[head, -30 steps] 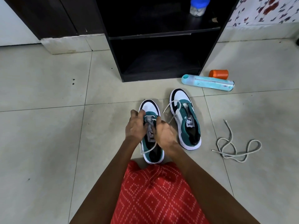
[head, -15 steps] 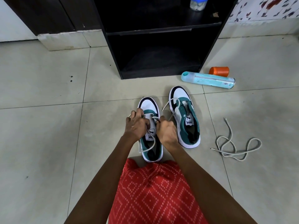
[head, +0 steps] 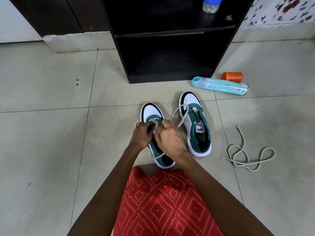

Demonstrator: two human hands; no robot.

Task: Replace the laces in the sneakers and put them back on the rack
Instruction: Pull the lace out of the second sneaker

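Note:
Two white, teal and black sneakers stand side by side on the tiled floor in front of the black rack [head: 170,77]. Over the left sneaker [head: 152,111], my left hand [head: 142,135] pinches the grey lace [head: 183,114] at the eyelets. My right hand [head: 170,140], blurred by motion, lies across the tongue with curled fingers on the same lace, which loops up toward the right sneaker [head: 197,123]. The right sneaker has no lace in it. A loose grey lace [head: 245,154] lies coiled on the floor at the right.
A light blue tube-shaped bottle [head: 219,85] and an orange cup [head: 232,77] lie on the floor right of the rack. A blue-lidded jar [head: 211,5] stands on the rack's upper shelf. My red patterned knee [head: 162,201] is below the sneakers.
My right hand has moved left and up across the left sneaker's tongue, pulling the lace. My left hand stays at the eyelets.

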